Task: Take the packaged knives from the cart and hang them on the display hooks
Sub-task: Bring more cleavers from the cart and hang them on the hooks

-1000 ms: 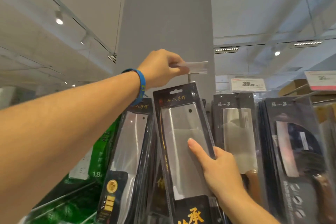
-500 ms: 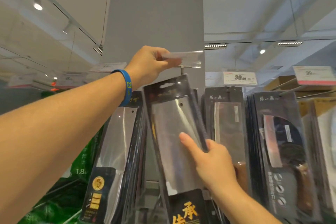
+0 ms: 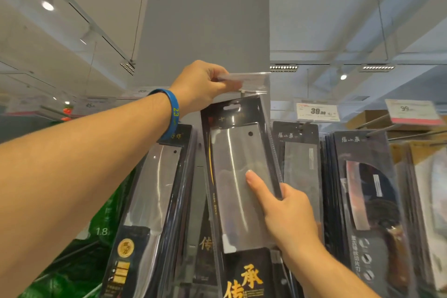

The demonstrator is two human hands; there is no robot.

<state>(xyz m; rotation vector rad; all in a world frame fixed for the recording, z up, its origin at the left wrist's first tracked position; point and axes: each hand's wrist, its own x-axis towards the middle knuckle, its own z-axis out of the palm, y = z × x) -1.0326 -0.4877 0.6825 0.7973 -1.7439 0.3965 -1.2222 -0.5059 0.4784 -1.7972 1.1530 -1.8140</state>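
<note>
Raising the black-carded, clear-blister cleaver package (image 3: 242,176), tilted just below the metal hook tip (image 3: 242,91), should line its top slot with that tip; the right hand (image 3: 287,215) grips its right edge, while the left hand (image 3: 205,84) pinches the clear plastic label flap (image 3: 251,80) up.

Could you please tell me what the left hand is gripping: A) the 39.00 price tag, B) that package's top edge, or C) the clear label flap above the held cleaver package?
C: the left hand pinches the clear label flap above the cleaver package, which the right hand holds lower down.
</note>
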